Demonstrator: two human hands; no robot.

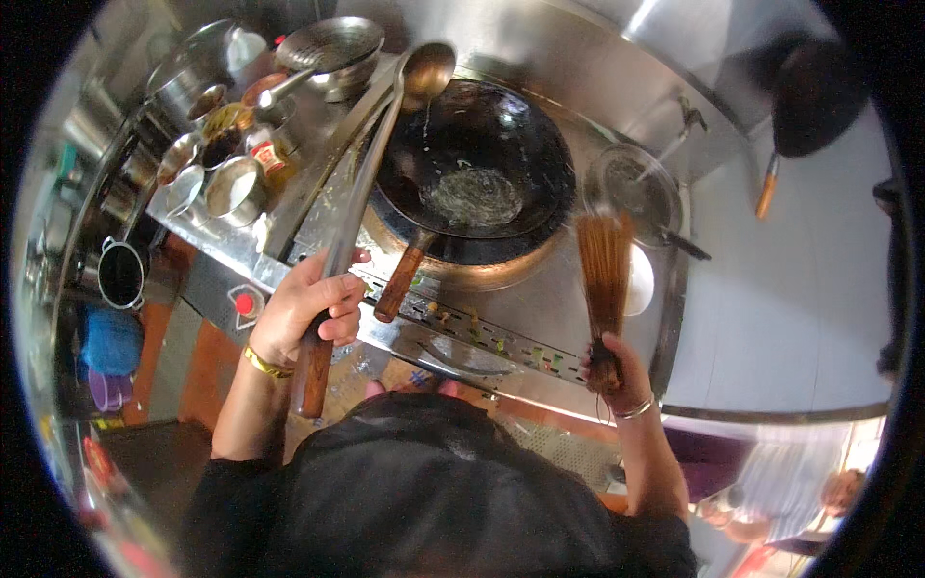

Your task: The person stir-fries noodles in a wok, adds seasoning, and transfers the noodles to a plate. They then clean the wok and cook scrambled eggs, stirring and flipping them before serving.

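My left hand (pixel 318 307) grips the long handle of a metal ladle (pixel 428 72). Its bowl is over the far left rim of a black wok (pixel 405 155), with a thin trickle of liquid below it. Clear liquid (pixel 473 196) lies in the bottom of the wok, whose wooden handle (pixel 401 283) points towards me. My right hand (pixel 618 372) is closed around the bound end of a bamboo wok brush (pixel 605 271). The bristles point away from me, right of the wok, partly covering a white bowl (pixel 640 282).
A round strainer (pixel 632 180) lies under a tap (pixel 690 119) at the right. Metal seasoning pots (pixel 235 189), a bottle (pixel 271 160) and a perforated ladle (pixel 329 47) crowd the left counter. Food scraps dot the slotted drain (pixel 470 329). Another person (pixel 780 484) is at the lower right.
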